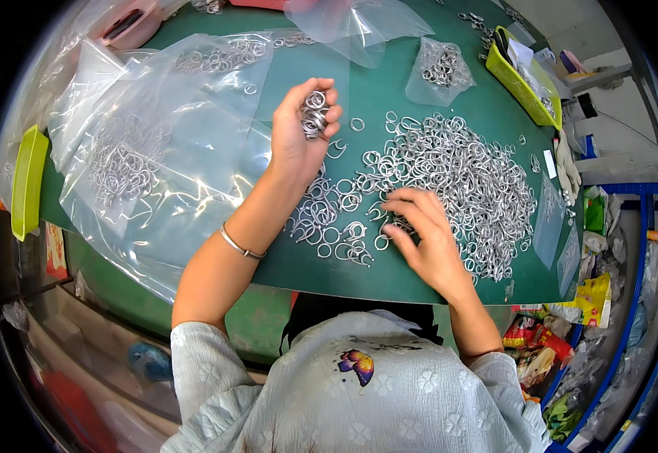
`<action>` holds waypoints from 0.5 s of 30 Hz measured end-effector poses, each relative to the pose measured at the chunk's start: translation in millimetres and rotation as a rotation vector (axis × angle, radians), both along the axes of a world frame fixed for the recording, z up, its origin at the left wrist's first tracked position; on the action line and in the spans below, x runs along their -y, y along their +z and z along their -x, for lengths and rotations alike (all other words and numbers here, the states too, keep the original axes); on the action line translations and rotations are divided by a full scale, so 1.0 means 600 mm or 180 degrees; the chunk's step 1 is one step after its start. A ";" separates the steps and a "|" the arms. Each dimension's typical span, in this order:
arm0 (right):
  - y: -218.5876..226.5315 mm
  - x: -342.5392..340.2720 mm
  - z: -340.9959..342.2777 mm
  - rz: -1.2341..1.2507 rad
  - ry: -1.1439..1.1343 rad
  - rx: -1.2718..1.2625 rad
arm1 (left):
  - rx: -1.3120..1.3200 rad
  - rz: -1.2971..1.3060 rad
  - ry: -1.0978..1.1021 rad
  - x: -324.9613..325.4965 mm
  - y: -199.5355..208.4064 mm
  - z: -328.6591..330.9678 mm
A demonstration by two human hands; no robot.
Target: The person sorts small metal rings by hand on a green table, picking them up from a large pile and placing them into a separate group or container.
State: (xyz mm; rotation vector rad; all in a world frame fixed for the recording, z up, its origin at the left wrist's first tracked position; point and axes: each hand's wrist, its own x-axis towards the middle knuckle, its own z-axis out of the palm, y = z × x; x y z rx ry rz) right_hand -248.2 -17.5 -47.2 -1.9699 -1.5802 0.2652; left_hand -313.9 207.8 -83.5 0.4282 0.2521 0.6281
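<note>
My left hand [304, 124] is raised over the table with its fingers curled around a handful of silver metal rings [314, 115]. Down by the left edge of a big heap of loose metal rings [465, 177], my right hand [421, 234] has its fingers bent and apart, the tips among the rings. Whether a ring sits between those fingertips I cannot make out. A smaller scatter of rings [329, 215] lies between my two arms. One single ring [356, 124] rests apart, just right of my left hand.
A large clear plastic sheet [193, 204] covers the left of the green table [419, 291], with bagged rings [121, 170] there. A clear bag of rings [442, 64] lies farther back. Yellow-green baskets stand at the left [27, 181] and right [525, 83]. Blue shelving [642, 249] is at the right.
</note>
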 end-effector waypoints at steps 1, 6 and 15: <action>0.004 -0.006 0.008 0.0021 0.0205 -0.0189 | 0.0025 -0.0004 -0.0005 -0.001 -0.001 -0.001; -0.001 -0.048 0.060 0.0276 0.0974 0.0147 | -0.0054 -0.0068 0.0063 -0.006 -0.005 -0.002; 0.001 -0.049 0.006 0.0121 0.0683 -0.0197 | -0.0063 -0.0085 0.0278 -0.017 0.001 0.001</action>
